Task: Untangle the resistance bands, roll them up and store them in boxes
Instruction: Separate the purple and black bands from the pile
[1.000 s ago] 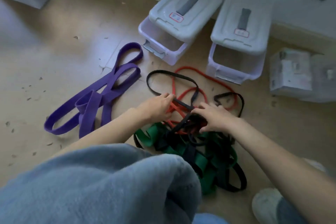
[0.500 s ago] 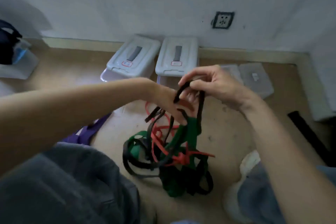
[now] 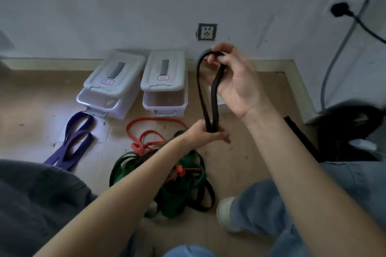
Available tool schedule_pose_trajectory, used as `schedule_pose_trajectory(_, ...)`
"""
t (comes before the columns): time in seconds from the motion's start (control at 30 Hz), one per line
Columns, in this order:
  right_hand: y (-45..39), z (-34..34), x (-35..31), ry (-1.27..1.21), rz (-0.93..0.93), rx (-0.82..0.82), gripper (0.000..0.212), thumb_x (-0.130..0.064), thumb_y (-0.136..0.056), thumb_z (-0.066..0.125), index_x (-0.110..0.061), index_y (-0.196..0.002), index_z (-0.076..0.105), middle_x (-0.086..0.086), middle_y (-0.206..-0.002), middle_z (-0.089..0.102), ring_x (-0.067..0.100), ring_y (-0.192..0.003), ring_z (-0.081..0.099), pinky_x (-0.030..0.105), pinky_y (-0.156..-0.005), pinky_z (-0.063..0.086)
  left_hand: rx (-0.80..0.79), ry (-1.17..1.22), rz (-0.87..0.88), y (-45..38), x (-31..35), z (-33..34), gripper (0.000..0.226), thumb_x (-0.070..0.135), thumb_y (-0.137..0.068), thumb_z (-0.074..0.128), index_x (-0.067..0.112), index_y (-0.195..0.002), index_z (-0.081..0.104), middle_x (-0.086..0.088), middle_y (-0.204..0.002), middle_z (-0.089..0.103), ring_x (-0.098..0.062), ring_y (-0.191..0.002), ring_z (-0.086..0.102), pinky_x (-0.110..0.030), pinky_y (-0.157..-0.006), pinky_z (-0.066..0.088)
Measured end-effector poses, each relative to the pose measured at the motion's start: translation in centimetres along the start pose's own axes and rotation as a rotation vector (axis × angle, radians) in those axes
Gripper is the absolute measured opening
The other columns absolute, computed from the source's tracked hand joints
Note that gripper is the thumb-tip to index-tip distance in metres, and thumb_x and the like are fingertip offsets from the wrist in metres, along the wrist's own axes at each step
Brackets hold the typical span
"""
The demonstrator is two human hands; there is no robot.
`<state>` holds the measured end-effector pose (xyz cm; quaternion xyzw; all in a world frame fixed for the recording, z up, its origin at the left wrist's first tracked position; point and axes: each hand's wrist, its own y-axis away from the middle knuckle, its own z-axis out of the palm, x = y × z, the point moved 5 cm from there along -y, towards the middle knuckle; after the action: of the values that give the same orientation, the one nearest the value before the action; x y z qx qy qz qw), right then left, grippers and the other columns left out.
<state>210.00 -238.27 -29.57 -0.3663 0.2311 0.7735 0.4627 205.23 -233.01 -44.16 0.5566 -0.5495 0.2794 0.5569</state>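
While I crouch on the tan floor point(image 3: 37, 102), my right hand point(image 3: 236, 81) is raised in front of the grey wall, its fingers point(image 3: 222, 48) curled over the top bend of a narrow black rubber resistance band point(image 3: 200, 89), pinching it against my thumb. That band hangs down in a long, slim loop, both strands running close together to my left hand point(image 3: 205, 132), whose fingers are closed tightly around the lower end, clear of the floor. Below my left forearm lies the tangled heap: a wide green rubber band point(image 3: 175, 196) knotted up with more black loops point(image 3: 205, 196) and a thin red rubber band point(image 3: 144, 134), which curls out of the pile toward the boxes and shows again as a small red knot further down. Well to the left of the heap, a broad purple rubber band point(image 3: 72, 144) lies folded flat by itself, one end just in front of the left box. Two translucent white plastic storage boxes stand side by side against the skirting, the left box point(image 3: 110, 87) angled a little, the right box point(image 3: 164, 83) straight; each has its lid pushed back so the front is open. A white wall socket point(image 3: 207, 31) sits above them, and a black plug point(image 3: 339, 9) with its cable is on the wall to the right.
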Motion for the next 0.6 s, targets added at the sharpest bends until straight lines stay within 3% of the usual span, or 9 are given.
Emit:
schedule_pose_trajectory(0.13,-1.0,-7.4,-2.7,-0.155,-0.142,0.336,0.031,0.008,-0.089,0.031,-0.011,-0.076,0.052,0.002,-0.055,0.053,0.014,-0.057,0.054,0.038,-0.070,0.056,-0.063,-0.455,-0.300,2.8,-5.8,-2.6,0.019,0.022,-0.095,0.050,0.006,-0.102,0.060,-0.006,-0.083,0.065,-0.019,-0.076,0.061,-0.023,-0.067,0.043)
schedule_pose_trajectory(0.2,-0.3,-10.8,-2.2,0.409,-0.010,0.492,0.029,0.005,-0.091,0.035,-0.012,-0.080,0.055,0.003,-0.069,0.055,0.018,-0.070,0.053,0.030,-0.066,0.049,0.074,-0.529,-0.329,3.9,-4.4,-6.4,0.024,0.027,-0.097,0.044,0.007,-0.105,0.056,0.000,-0.075,0.056,-0.015,-0.064,0.054,-0.021,-0.057,0.042)
schedule_pose_trajectory(0.27,0.6,-12.1,0.0,1.226,0.343,0.364,0.015,-0.010,-0.093,0.050,-0.009,-0.105,0.058,0.009,-0.104,0.058,0.023,-0.096,0.052,0.027,-0.072,0.044,0.232,-0.587,-0.211,3.7,0.2,-9.8,0.016,0.029,-0.095,0.048,0.014,-0.101,0.050,0.003,-0.075,0.052,-0.011,-0.058,0.048,-0.011,-0.044,0.038)
schedule_pose_trajectory(0.3,1.1,-12.0,1.4,1.464,0.513,0.220,0.035,-0.022,-0.089,0.061,-0.011,-0.121,0.053,0.013,-0.128,0.049,0.025,-0.114,0.048,0.031,-0.084,0.043,0.241,-0.654,-0.131,3.4,3.0,-10.8,0.015,0.028,-0.093,0.052,0.016,-0.097,0.046,0.003,-0.074,0.052,-0.013,-0.060,0.050,-0.007,-0.041,0.036)
schedule_pose_trajectory(0.37,1.4,-9.8,3.4,1.482,0.522,-0.103,0.085,-0.044,-0.072,0.075,-0.025,-0.142,0.031,0.004,-0.155,0.014,0.019,-0.139,0.022,0.034,-0.109,0.030,0.143,-0.817,0.001,2.9,8.0,-10.7,0.013,0.025,-0.089,0.058,0.017,-0.089,0.048,0.002,-0.074,0.056,-0.018,-0.064,0.054,-0.006,-0.044,0.037)
schedule_pose_trajectory(0.4,1.4,-7.6,4.0,1.355,0.451,-0.234,0.098,-0.048,-0.065,0.077,-0.033,-0.145,0.022,-0.008,-0.155,0.011,0.009,-0.139,0.017,0.028,-0.111,0.026,0.059,-0.855,0.038,2.7,9.5,-10.0,0.010,0.023,-0.088,0.058,0.021,-0.084,0.049,0.004,-0.073,0.056,-0.017,-0.063,0.054,-0.008,-0.045,0.038)
schedule_pose_trajectory(0.47,1.8,-4.0,4.8,1.198,0.358,-0.437,0.087,-0.038,-0.067,0.080,-0.039,-0.138,0.029,-0.023,-0.134,0.041,-0.008,-0.119,0.037,0.006,-0.095,0.034,-0.056,-0.888,0.052,3.1,11.0,-8.9,0.015,0.018,-0.085,0.059,0.028,-0.075,0.051,0.010,-0.067,0.056,-0.009,-0.058,0.054,-0.012,-0.048,0.040)
schedule_pose_trajectory(0.53,1.8,-2.8,4.9,1.102,0.290,-0.451,0.040,-0.019,-0.080,0.071,-0.024,-0.115,0.052,-0.016,-0.093,0.061,-0.004,-0.083,0.058,0.014,-0.081,0.045,-0.002,-0.773,0.055,3.8,10.8,-9.5,0.017,0.018,-0.082,0.062,0.029,-0.070,0.054,0.011,-0.059,0.056,-0.001,-0.049,0.053,-0.013,-0.047,0.041)
schedule_pose_trajectory(0.6,1.4,-2.7,3.6,0.815,0.228,-0.322,0.011,-0.004,-0.090,0.055,-0.012,-0.097,0.060,-0.006,-0.068,0.058,0.002,-0.050,0.051,0.026,-0.068,0.050,0.088,-0.592,0.039,4.3,8.4,-10.2,0.013,0.020,-0.083,0.064,0.027,-0.073,0.057,0.007,-0.065,0.059,-0.002,-0.056,0.057,-0.017,-0.056,0.048)
